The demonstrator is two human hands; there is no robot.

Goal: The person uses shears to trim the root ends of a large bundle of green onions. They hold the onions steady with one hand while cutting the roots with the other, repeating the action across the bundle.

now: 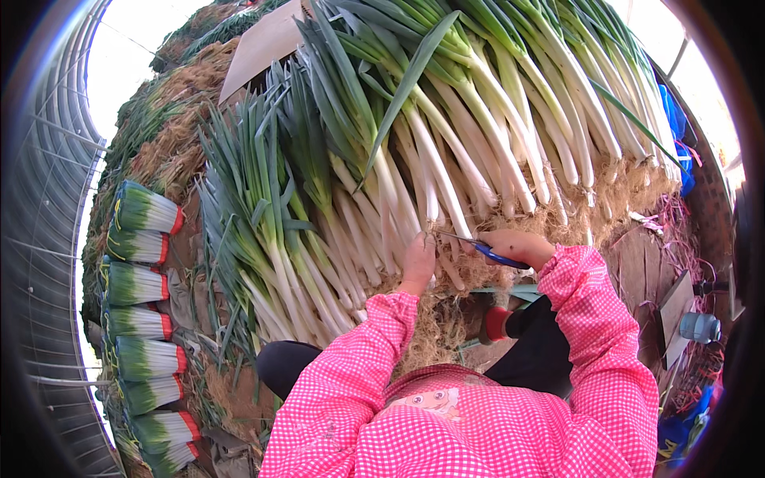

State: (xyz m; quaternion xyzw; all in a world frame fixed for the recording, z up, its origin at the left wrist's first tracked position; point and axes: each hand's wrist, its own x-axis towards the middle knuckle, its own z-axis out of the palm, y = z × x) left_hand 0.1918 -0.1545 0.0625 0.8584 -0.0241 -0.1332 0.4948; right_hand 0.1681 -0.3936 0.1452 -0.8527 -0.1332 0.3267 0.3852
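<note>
A large heap of long green onions lies before me, white stalks and root ends towards me, green leaves away. My left hand holds the root end of one green onion at the heap's near edge. My right hand grips blue-handled scissors, whose blades point left to the roots beside my left fingers. Whether the blades are apart I cannot tell. Loose trimmed roots hang and lie below my hands, between my legs.
Bundles of green onions with red bands stand in a row at the left. Piled roots and leaves lie behind them. A cardboard sheet is at the upper left. At the right are a blue-tinted plastic bottle and pink twine.
</note>
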